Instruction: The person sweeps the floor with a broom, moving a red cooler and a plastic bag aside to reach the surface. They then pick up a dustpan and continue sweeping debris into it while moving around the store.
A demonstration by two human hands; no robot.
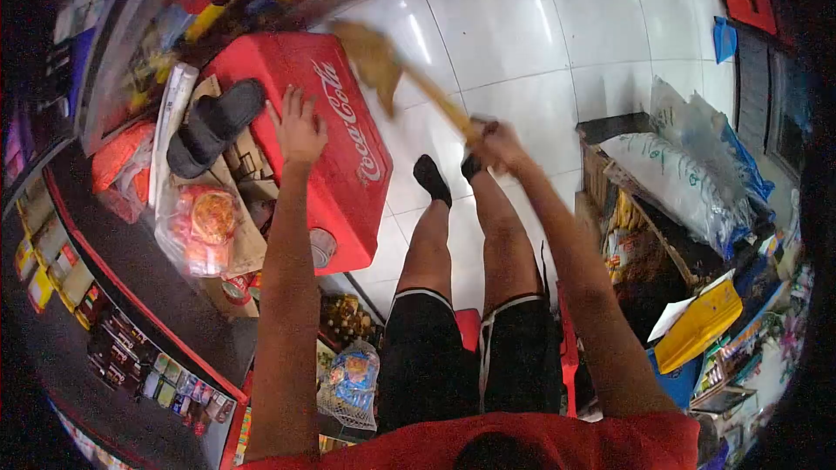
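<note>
My right hand [502, 146] is wrapped round the yellow-brown handle of a broom [433, 100]. The broom's fan-shaped tan head, smeared by motion, is raised beside the far end of a red Coca-Cola cooler [366, 213]. My left hand [300, 126] lies on the cooler's top with its fingers spread and nothing in them. Black slippers [213, 126] lie on cardboard just left of that hand. Nearer to me, a clear plastic bag of orange-labelled packs [209, 222] sits beside my left forearm.
White floor tiles [514, 26] stretch ahead of my feet. At right, a large white plastic sack [675, 170] lies on an open box, with a yellow packet [699, 325] nearer me. A dark shelf counter [131, 252] curves along the left. A white basket [350, 400] stands by my left leg.
</note>
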